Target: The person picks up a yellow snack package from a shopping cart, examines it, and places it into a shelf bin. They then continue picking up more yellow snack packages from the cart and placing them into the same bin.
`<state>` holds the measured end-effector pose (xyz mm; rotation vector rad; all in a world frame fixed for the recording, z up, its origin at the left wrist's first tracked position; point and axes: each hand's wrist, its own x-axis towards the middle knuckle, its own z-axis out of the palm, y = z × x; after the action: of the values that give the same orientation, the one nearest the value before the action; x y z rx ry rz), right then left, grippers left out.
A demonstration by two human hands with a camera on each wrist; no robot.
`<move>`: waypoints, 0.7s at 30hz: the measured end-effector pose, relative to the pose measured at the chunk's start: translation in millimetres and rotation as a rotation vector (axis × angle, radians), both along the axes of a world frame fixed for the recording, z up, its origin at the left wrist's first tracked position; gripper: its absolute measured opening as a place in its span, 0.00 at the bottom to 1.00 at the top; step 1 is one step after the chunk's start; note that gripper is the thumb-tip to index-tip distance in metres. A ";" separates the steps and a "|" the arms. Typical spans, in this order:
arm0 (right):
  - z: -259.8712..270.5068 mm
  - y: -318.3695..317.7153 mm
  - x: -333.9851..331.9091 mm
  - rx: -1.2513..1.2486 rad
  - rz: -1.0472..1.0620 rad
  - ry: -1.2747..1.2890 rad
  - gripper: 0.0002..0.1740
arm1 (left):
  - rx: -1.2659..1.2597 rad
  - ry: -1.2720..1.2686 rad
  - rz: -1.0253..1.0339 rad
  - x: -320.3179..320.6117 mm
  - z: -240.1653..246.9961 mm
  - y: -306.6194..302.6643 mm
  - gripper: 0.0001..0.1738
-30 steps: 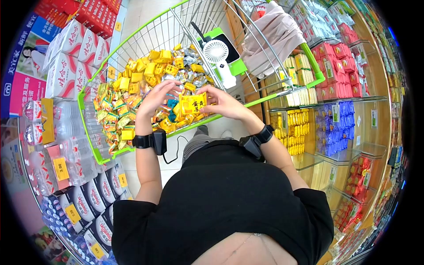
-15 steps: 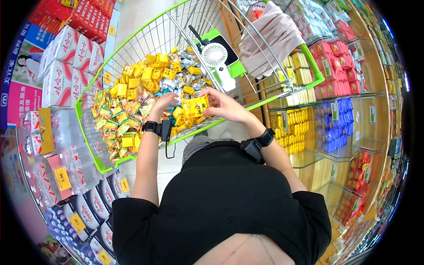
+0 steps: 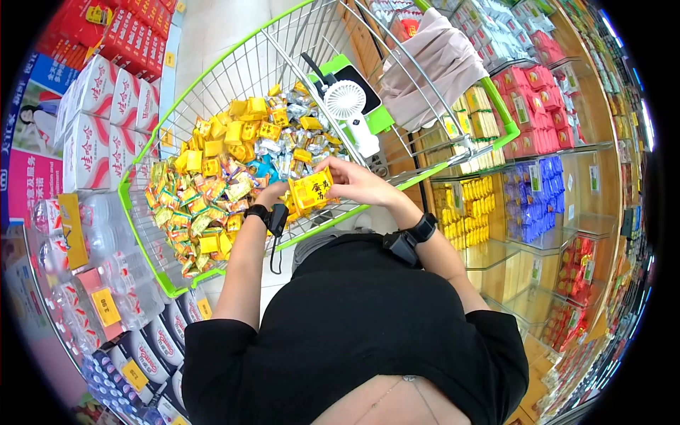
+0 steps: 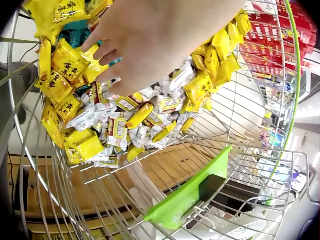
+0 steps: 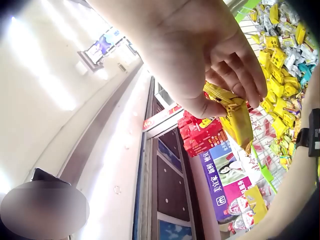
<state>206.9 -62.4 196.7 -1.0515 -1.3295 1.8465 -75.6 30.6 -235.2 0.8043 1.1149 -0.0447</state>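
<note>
My right hand (image 3: 363, 184) pinches a yellow snack packet (image 3: 310, 190) with dark lettering between thumb and fingers, above the near side of the shopping cart (image 3: 170, 289). In the right wrist view the packet (image 5: 239, 125) hangs from the fingertips. My left hand (image 3: 272, 193) is down at the heap, just left of that packet. The left wrist view shows the left hand (image 4: 145, 45) with loosely extended fingers over yellow and teal packets. Silver-white packets (image 4: 117, 127) lie beyond its fingertips.
A white handheld fan (image 3: 346, 99) and a dark-screened device (image 3: 360, 88) sit on the cart's green seat part. A pale cloth (image 3: 428, 67) hangs over the handle end. Stacked drink cartons (image 3: 88, 152) stand left; shelves of blue packs (image 3: 538, 198) stand right.
My left hand has come down from above the heap to the packets near the cart's near side. The right hand still holds the yellow packet, now slightly lower.
</note>
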 end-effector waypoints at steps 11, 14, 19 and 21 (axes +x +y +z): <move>-3.1 0.3 -10.6 0.074 0.068 -0.098 0.20 | -0.130 -0.097 -0.067 -6.7 12.5 -28.9 0.25; -0.7 0.1 -14.4 0.102 0.068 -0.112 0.21 | -0.153 -0.090 -0.095 -6.8 26.4 -30.5 0.25; 5.1 -2.0 -17.9 0.111 0.067 -0.137 0.21 | -0.190 -0.073 -0.148 -4.7 52.4 -30.8 0.25; 7.0 -5.4 -18.6 0.115 0.059 -0.137 0.21 | -0.212 -0.069 -0.179 -0.1 66.1 -30.9 0.25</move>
<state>188.3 -67.8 203.7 -1.1050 -1.5426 1.7428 -75.7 -0.3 -169.0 0.7079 0.9530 -0.2792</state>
